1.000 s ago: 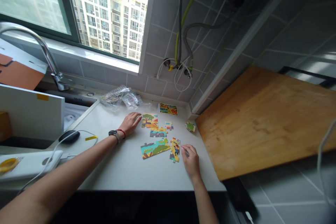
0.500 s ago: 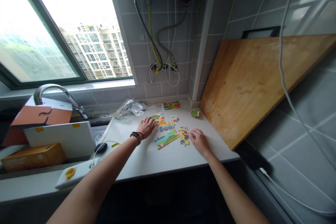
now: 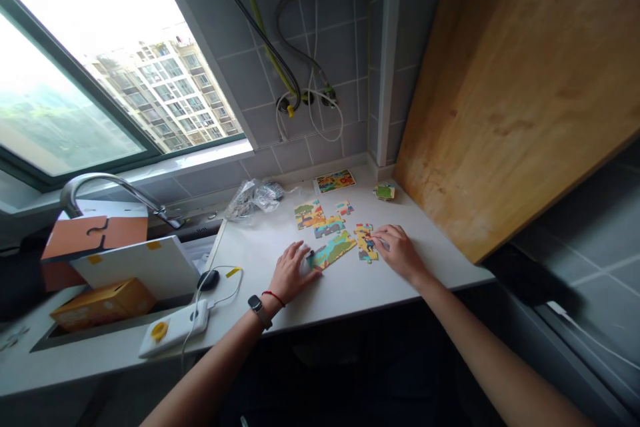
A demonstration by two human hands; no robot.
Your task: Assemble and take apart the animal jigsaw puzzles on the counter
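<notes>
The person's left hand (image 3: 294, 273) and right hand (image 3: 400, 253) are both lying on a white surface (image 3: 255, 260), with the jigsaw puzzle pieces between them. The left hand is half open and its fingers come down at the left end of a long green and blue puzzle piece (image 3: 333, 250). It touches this piece, but I cannot tell if it really grips it. The right hand is curved, and its fingertips are just at the right edge of a tall yellow puzzle piece (image 3: 365, 243); here also I cannot tell if it is closed on the piece. Above these two pieces lie a puzzle piece with a tree (image 3: 309, 213), a grey-blue puzzle piece (image 3: 329, 227) and a small puzzle piece (image 3: 344, 208). The tree piece and the grey-blue piece touch each other at a corner. Farther back, near the wall, is a picture card (image 3: 335, 181), and one more puzzle piece (image 3: 384, 192) lies alone near a wooden board (image 3: 520, 100), which leans against the tiles. Clear plastic bags (image 3: 253, 199) lie behind the left hand, and a black computer mouse (image 3: 208, 280) is on the surface to its left. The left wrist has a black watch (image 3: 257, 311) and a red string (image 3: 274, 298).
</notes>
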